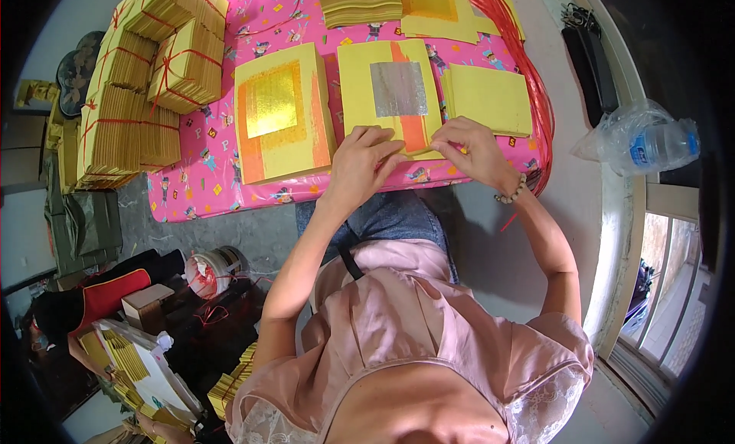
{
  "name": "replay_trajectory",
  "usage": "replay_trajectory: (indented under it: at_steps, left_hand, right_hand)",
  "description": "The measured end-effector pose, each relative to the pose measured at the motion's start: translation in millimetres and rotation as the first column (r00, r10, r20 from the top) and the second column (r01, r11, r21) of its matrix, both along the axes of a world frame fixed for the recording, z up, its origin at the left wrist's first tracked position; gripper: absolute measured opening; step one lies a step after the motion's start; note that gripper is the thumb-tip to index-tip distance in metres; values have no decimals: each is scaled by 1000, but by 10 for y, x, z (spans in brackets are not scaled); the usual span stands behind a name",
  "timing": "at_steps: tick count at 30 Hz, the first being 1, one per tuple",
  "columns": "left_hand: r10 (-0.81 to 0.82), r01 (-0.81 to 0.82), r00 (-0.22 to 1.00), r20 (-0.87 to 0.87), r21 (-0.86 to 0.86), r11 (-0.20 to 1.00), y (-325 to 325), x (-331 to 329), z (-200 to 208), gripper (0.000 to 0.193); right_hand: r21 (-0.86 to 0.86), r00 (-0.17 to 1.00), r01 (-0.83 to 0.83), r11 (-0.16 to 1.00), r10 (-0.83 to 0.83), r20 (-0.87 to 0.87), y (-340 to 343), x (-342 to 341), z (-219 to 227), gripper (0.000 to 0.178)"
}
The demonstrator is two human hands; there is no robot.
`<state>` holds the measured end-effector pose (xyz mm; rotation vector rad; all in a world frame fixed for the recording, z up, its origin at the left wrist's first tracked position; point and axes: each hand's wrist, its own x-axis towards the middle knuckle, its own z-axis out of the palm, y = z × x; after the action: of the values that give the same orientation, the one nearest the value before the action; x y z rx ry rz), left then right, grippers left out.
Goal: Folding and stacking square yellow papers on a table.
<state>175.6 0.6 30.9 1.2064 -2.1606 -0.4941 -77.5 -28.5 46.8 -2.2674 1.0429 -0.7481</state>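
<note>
A yellow paper sheet (356, 80) with an orange band and a silver square lies before me on the table. My left hand (364, 164) is bent over its near left edge, fingertips and thumb closed on the paper. At the near right corner my right hand (472, 153), with a beaded bracelet at the wrist, pinches the same edge between thumb and fingers. Left of it lies a thick stack of yellow sheets (314, 115) bearing a gold square on orange. Plain yellow paper (490, 99) lies just right of the silver-square sheet.
The table has a pink patterned cover (191, 195). Tied yellow bundles (119, 134) are piled at left. Red strands (528, 76) hang over the right edge; more yellow paper (360, 4) lies behind. A plastic bottle (662, 149) is at right. Another person's hand (96, 356) shows lower left.
</note>
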Motion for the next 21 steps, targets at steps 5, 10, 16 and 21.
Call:
replay_trajectory:
  at_steps: [5, 10, 16, 21]
  left_hand:
    - [9, -9, 1000, 0, 9, 1000, -15, -8, -1, 21]
    - [31, -31, 999, 8, -13, 999, -21, -26, 6, 20]
    - [51, -44, 997, 66, -108, 993, -71, -81, 25, 15]
    - [57, -42, 984, 170, -88, 995, -122, -74, 83, 13]
  right_hand:
    - [45, 1000, 15, 999, -16, 25, -12, -16, -22, 9]
    - [91, 999, 27, 995, -30, 27, -35, -11, 6, 11]
    - [116, 999, 26, 993, -23, -33, -52, -34, 44, 15]
    - [-204, 991, 9, 979, -36, -132, 55, 151, 205, 27]
